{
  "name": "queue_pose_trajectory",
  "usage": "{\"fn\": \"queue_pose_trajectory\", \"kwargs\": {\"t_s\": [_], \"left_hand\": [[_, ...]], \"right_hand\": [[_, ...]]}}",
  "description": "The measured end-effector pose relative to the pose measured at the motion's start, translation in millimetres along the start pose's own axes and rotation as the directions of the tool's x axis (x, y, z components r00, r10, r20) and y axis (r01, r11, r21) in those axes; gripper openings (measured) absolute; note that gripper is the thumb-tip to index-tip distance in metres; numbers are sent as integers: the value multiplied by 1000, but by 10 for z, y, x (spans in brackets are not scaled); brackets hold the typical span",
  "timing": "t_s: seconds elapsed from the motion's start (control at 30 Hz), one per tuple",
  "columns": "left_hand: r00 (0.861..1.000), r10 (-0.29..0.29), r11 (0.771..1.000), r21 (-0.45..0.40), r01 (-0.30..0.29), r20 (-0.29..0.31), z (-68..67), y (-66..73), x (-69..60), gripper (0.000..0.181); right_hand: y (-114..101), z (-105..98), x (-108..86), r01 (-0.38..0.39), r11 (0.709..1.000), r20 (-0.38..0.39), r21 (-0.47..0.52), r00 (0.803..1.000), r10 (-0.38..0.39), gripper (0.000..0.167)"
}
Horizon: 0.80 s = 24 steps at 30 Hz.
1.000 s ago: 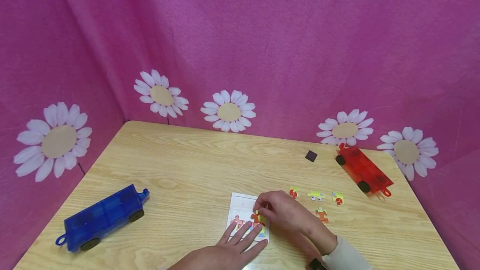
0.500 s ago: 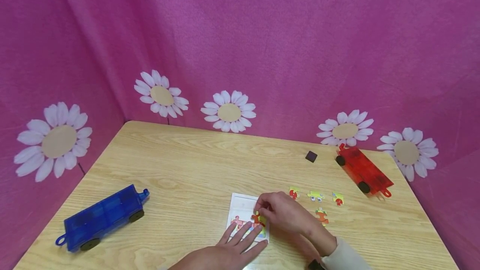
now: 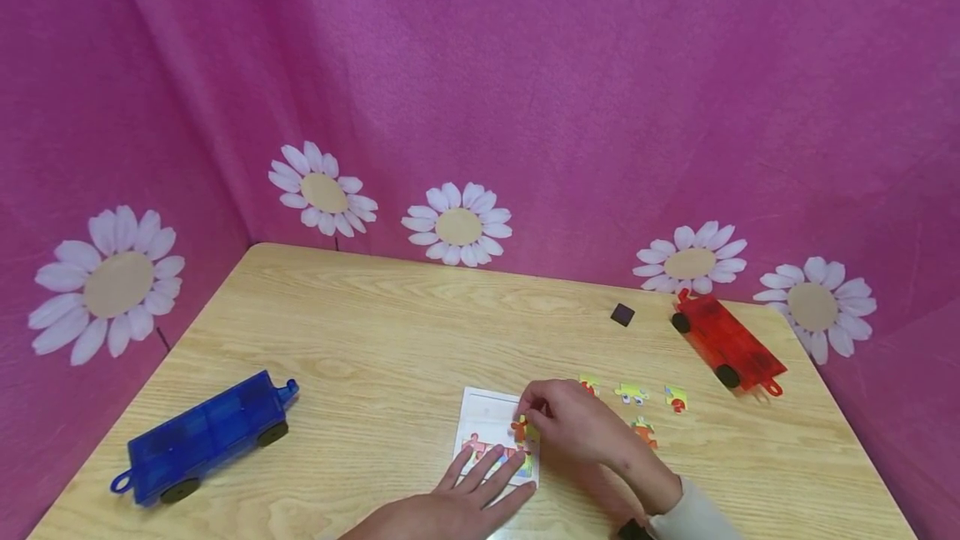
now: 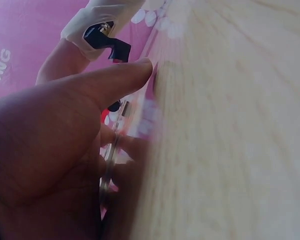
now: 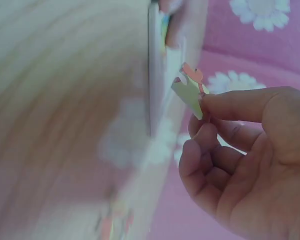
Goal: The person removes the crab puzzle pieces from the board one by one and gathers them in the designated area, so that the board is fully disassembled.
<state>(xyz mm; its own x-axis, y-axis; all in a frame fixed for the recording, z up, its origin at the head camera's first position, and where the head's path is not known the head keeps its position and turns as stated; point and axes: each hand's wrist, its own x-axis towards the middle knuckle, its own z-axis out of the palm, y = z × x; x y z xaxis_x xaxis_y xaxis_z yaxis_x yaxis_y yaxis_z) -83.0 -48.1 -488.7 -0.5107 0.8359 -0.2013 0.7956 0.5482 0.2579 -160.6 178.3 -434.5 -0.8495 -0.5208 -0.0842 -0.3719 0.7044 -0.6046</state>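
A white puzzle tray (image 3: 475, 408) lies on the table with colourful jigsaw pieces (image 3: 476, 445) fitted along its near side. Over that near edge my left hand (image 3: 457, 502) rests with fingers spread straight, covering part of the pieces. My right hand (image 3: 573, 423) pinches a jigsaw piece (image 5: 191, 92), yellow-green with an orange-red tab, between thumb and fingers. In the right wrist view this piece is tilted and apart from the tray (image 5: 155, 70). The left wrist view shows my left thumb (image 4: 125, 77) stretched out just above the tabletop.
Several loose jigsaw pieces (image 3: 632, 392) lie right of the tray, one partly behind my right hand. Farther right is a red toy wagon (image 3: 727, 340), with a small dark square (image 3: 622, 314) beside it. A blue toy wagon (image 3: 206, 436) stands at the left. A pink curtain backs the table.
My right hand has shifted slightly right and up with the jigsaw piece, which has turned in the fingers. My left hand stays in place on the tray.
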Motion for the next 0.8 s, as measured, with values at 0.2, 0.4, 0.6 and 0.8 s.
{"fn": "queue_pose_trajectory", "kwargs": {"t_s": [0.2, 0.4, 0.6, 0.8], "left_hand": [[1000, 12, 1000, 7, -12, -22, 18, -4, -3, 80], [999, 24, 999, -29, -25, -33, 16, -19, -5, 81], [996, 44, 999, 36, -41, -80, 24, -10, -16, 79], [998, 30, 999, -16, -31, -59, 4, -3, -26, 79]], "right_hand": [[211, -243, -245, -43, 998, -27, 52, 999, 44, 15], [524, -520, -522, -60, 997, -34, 43, 998, 62, 13], [897, -822, -751, -247, 969, -59, -20, 968, 246, 8], [1191, -1007, -937, -251, 967, -32, -36, 968, 250, 8]]}}
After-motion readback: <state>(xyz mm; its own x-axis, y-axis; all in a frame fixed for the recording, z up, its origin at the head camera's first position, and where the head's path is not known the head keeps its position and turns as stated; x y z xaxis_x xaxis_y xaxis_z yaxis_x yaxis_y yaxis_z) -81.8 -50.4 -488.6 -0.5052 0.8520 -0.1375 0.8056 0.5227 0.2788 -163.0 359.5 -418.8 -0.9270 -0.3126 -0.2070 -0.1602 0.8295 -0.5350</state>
